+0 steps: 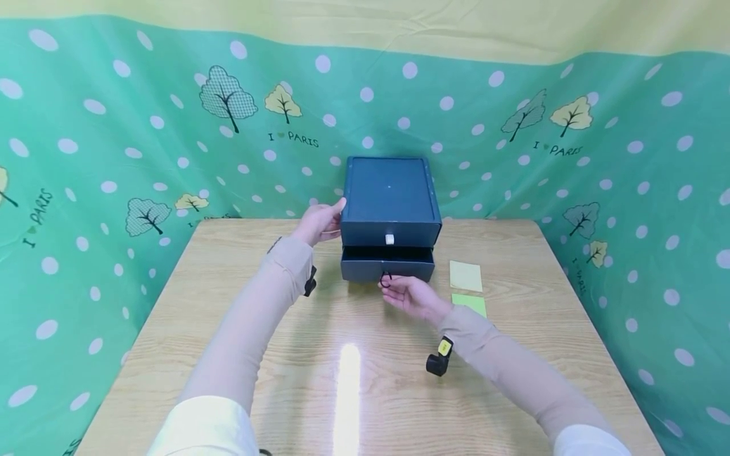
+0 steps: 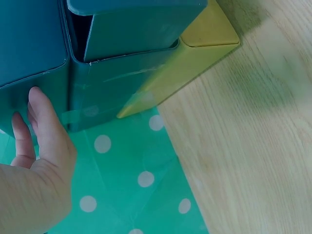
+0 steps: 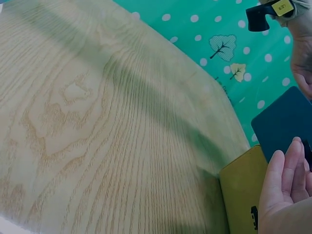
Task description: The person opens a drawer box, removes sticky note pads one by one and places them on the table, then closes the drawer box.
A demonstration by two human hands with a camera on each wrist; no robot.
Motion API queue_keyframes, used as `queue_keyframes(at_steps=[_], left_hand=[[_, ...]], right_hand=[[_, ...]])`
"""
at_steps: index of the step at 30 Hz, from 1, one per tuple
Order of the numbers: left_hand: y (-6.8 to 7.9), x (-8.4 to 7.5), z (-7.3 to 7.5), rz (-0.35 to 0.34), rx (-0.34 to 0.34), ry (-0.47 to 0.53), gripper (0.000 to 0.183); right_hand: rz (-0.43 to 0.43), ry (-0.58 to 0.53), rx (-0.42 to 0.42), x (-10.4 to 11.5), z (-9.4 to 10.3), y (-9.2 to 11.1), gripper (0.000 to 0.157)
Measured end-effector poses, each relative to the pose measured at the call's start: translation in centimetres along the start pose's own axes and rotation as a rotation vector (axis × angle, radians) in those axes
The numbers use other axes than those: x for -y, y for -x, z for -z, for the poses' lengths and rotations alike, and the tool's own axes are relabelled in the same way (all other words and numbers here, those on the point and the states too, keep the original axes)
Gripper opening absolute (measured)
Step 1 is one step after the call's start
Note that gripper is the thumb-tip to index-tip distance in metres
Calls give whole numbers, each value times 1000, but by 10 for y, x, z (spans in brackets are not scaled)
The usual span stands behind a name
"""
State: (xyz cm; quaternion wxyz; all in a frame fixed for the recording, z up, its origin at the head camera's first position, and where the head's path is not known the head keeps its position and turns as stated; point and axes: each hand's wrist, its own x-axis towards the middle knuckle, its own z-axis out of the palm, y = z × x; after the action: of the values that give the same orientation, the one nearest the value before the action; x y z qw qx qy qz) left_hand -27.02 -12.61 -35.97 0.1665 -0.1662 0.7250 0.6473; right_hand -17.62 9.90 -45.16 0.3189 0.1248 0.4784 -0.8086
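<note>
A dark blue drawer box (image 1: 390, 190) stands at the back of the table. Its top drawer is closed and has a white knob (image 1: 390, 239). Below it, a blue drawer (image 1: 359, 271) is pulled partway out, with a black loop handle (image 1: 386, 274) on its front. My right hand (image 1: 415, 297) holds this loop at the fingertips. With fingers extended, my left hand (image 1: 320, 223) rests against the box's left side. The left wrist view shows a yellow drawer (image 2: 209, 53) below the blue one, jutting forward. In the right wrist view, its yellow front (image 3: 243, 187) bears a black handle (image 3: 254, 217).
A pale yellow paper note (image 1: 465, 276) and a green note (image 1: 469, 304) lie right of the box. Behind the wooden table (image 1: 228, 304) hangs a green dotted curtain (image 1: 274, 183), which also closes in both sides. Black cameras are strapped to both wrists.
</note>
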Motion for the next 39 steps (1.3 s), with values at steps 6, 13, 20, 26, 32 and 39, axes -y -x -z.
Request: queue_keyframes(at_steps=[6, 13, 20, 26, 32, 39], left_hand=[[0, -2, 0, 3, 0, 2, 45], [-1, -1, 0, 1, -2, 1, 47], [1, -1, 0, -4, -3, -2, 52], [0, -1, 0, -1, 2, -8, 52], [-1, 0, 1, -4, 5, -1, 49], [2, 0, 0, -6, 10, -10, 48]], right_hand=[[13, -2, -5, 2, -2, -3, 17], [28, 5, 2, 3, -2, -4, 16], [32, 12, -12, 5, -4, -7, 17], [31, -14, -32, 6, -5, -10, 16], [28, -29, -52, 8, -4, -13, 16], [51, -55, -17, 12, -3, -16, 20]])
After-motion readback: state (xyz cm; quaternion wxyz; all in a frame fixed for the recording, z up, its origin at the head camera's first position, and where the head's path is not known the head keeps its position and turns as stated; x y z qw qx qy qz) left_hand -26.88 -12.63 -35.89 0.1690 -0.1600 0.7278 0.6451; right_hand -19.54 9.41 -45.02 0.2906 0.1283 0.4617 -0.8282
